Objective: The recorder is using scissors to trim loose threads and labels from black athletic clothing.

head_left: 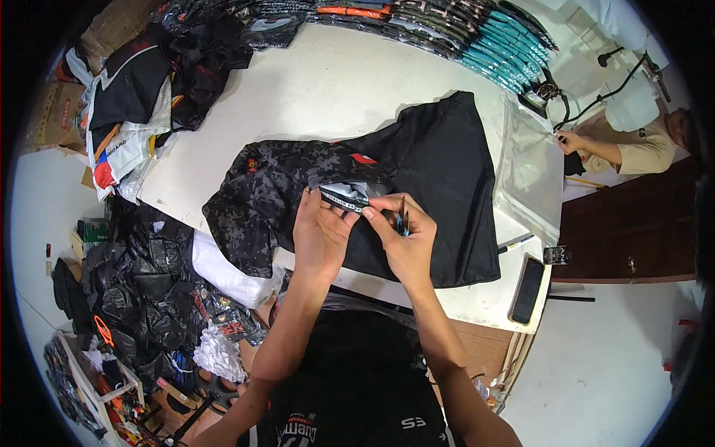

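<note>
A black shirt point(447, 186) with a dark grey camouflage-patterned upper part lies sideways on the white table point(298, 89). Its collar point(344, 190) is raised toward me, showing a lettered tape along the inner neck edge. My left hand point(320, 237) grips the collar's left side, palm partly turned up. On the other side, my right hand point(408, 242) pinches the tape's end between thumb and forefinger. Small thread snips point(404, 222), dark-bladed with some blue, are tucked in that same hand, points away from me. The fingers hide most of their handle.
Folded, bagged garments point(499, 52) line the far edge. Clothes point(134, 97) are heaped at left; black plastic bags point(149, 298) pile below them. Clear plastic sleeves point(525, 171) and a phone point(528, 289) lie at right. Another person point(633, 149) is beyond the right edge.
</note>
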### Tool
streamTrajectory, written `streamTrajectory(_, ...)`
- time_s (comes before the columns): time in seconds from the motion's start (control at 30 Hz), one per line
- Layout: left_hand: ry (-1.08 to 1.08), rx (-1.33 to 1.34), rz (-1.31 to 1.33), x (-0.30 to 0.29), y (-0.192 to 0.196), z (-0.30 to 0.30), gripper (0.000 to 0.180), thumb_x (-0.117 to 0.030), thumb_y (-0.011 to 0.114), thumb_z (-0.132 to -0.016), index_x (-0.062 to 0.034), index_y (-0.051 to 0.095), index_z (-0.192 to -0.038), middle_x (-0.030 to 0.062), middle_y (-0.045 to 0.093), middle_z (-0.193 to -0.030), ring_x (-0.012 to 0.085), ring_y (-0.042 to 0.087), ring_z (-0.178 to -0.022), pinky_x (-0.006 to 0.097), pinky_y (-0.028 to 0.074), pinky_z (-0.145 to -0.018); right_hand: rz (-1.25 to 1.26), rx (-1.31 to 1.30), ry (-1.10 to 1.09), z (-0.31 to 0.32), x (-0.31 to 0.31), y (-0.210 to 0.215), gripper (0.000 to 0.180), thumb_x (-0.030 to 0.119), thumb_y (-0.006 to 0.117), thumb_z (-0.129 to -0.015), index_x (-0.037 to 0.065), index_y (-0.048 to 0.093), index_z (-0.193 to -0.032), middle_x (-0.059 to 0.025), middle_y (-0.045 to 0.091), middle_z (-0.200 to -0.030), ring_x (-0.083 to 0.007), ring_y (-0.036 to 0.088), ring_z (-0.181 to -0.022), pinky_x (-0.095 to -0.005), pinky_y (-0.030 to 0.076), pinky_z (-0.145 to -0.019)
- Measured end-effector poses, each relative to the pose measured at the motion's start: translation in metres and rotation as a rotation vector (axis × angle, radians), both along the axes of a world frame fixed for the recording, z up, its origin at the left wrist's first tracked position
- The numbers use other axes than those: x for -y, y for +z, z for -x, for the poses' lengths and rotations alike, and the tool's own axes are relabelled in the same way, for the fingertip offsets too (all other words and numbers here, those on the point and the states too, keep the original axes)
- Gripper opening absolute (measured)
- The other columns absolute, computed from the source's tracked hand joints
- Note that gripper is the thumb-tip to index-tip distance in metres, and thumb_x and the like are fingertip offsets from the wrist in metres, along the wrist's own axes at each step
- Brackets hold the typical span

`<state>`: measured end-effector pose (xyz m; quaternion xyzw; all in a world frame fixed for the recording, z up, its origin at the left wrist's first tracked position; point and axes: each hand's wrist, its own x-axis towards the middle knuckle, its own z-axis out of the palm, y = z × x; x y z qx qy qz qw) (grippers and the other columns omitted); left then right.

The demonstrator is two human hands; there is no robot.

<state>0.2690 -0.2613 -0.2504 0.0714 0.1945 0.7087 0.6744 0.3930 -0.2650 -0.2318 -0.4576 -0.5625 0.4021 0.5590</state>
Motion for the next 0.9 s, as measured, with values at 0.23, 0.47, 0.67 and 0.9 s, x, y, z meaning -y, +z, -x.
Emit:
streamTrajectory(0.23,0.002,-0.026,0.036,0.005,-0.005,-0.002,0.014,-0.016,0.035,-0.096,-0.0065,0.044,-0.102,0.0087,0.056,-0.103,0.0236,0.056,-0.100,0.043,0.049,-0.086,0.012,-0.007,-0.101,0.003,0.001,-0.015,0.005,0.002,0.065,-0.080,0.000,0.061,-0.082,0.0038,0.054,-0.067,0.0007,0.037,-0.055,-0.0169,0.028,-0.048)
streamTrajectory(0.47,0.036,-0.053,0.056,0.003,-0.002,0.000,0.020,-0.018,0.033,-0.097,-0.0043,0.044,-0.107,0.0104,0.054,-0.108,0.0239,0.054,-0.104,0.046,0.047,-0.088,0.025,-0.084,-0.079,-0.002,0.003,-0.010,0.004,0.002,0.062,-0.082,-0.001,0.060,-0.083,0.0045,0.054,-0.072,0.0003,0.039,-0.057,-0.0160,0.029,-0.051)
streamTrajectory(0.67,0.020,-0.041,0.038,0.000,-0.006,0.002,0.028,-0.022,0.031,-0.097,-0.0043,0.050,-0.107,0.0099,0.058,-0.109,0.0224,0.055,-0.104,0.043,0.042,-0.095,0.081,-0.201,-0.033,-0.007,0.014,-0.002,0.002,-0.001,0.060,-0.082,0.000,0.059,-0.083,0.0018,0.056,-0.076,-0.0009,0.041,-0.061,-0.0157,0.031,-0.054)
streamTrajectory(0.9,0.029,-0.010,0.062,-0.001,-0.004,0.001,0.020,-0.021,0.033,-0.097,-0.0081,0.044,-0.108,0.0084,0.054,-0.110,0.0232,0.053,-0.105,0.044,0.047,-0.087,0.026,-0.094,0.054,-0.005,0.021,-0.002,0.006,-0.004,0.063,-0.078,0.000,0.060,-0.082,-0.0001,0.057,-0.074,-0.0024,0.039,-0.057,-0.0177,0.031,-0.051)
